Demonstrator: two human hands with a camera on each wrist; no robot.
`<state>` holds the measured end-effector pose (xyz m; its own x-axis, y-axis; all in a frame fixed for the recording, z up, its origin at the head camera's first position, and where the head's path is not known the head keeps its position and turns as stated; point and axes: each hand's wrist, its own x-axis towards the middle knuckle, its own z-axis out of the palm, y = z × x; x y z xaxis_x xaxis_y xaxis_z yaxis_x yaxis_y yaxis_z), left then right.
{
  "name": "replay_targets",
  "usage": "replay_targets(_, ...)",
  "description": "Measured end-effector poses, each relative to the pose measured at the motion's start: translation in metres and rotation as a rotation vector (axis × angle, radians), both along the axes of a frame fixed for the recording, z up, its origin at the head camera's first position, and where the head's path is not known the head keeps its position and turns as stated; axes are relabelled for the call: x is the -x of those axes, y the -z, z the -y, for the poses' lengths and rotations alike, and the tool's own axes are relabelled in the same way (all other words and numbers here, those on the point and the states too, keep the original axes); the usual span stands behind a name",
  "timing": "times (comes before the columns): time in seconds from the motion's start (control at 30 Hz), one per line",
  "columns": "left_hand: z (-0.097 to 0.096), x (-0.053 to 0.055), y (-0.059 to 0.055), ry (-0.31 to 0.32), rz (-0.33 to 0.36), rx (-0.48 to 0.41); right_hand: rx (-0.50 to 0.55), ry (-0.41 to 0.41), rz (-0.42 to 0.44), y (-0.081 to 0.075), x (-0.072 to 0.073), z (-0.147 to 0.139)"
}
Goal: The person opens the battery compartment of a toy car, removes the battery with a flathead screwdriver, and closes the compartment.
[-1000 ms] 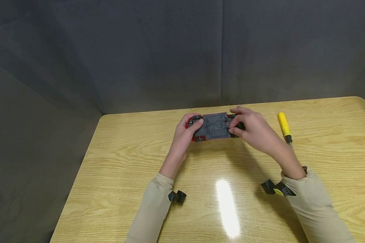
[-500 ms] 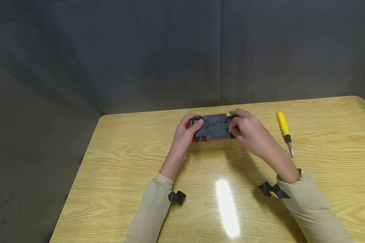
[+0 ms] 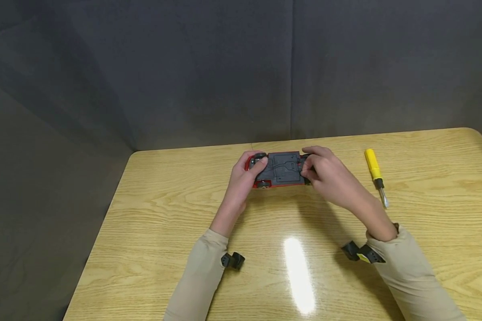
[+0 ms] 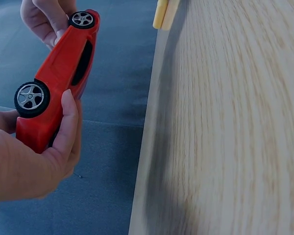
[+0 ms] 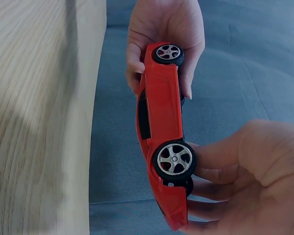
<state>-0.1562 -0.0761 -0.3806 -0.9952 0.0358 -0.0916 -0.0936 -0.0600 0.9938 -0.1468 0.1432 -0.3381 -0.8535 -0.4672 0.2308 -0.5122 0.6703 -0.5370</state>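
Note:
A red toy car (image 3: 287, 168) is held upside down above the far part of the table, its dark grey underside facing up in the head view. My left hand (image 3: 243, 176) grips its left end, with the thumb lying on the underside. At the other end, my right hand (image 3: 331, 178) has thumb and forefinger drawn together against the underside, close to the wheels. The right wrist view shows these fingers beside a silver-spoked wheel (image 5: 174, 159); their tips are partly hidden, so any small part between them cannot be made out.
A screwdriver (image 3: 373, 167) with a yellow handle lies on the wooden table (image 3: 164, 223), right of my right hand. A dark cloth (image 3: 209, 71) hangs behind the far edge. Each sleeve carries a small black camera, such as the left one (image 3: 233, 261).
My right hand and forearm have shifted slightly left and down, which uncovers the screwdriver's shaft. The left hand keeps its grip, and the car stays nearly in place.

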Motion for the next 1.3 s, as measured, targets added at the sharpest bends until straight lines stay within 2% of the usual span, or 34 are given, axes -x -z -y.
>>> replay_targets(0.23, -0.0002, -0.0001, -0.0009, -0.005, 0.004, 0.024, 0.018, 0.009, 0.048, -0.002, -0.001, -0.0022)
replay_targets(0.53, -0.0006, 0.0001, 0.0, -0.012, 0.004, 0.025, 0.072, 0.031, 0.061, -0.006, -0.0027, -0.0034)
replay_targets(0.77, -0.0004, 0.0, 0.0018, -0.009, 0.006, 0.025, 0.171, 0.044, 0.005, -0.005, -0.0036, -0.002)
replay_targets(0.9, -0.0006, -0.0002, 0.0025, -0.006, 0.011, 0.024, 0.23, 0.055, 0.002, -0.0062, -0.0056, -0.0006)
replay_targets(1.07, -0.0011, -0.0005, 0.0022, -0.007, 0.018, 0.028, 0.282, 0.074, 0.042, -0.007, -0.008, 0.0015)
replay_targets(1.3, -0.0033, 0.0001, 0.0031, -0.004, 0.016, 0.051, 0.381, 0.057, 0.17, -0.008, -0.009, 0.0038)
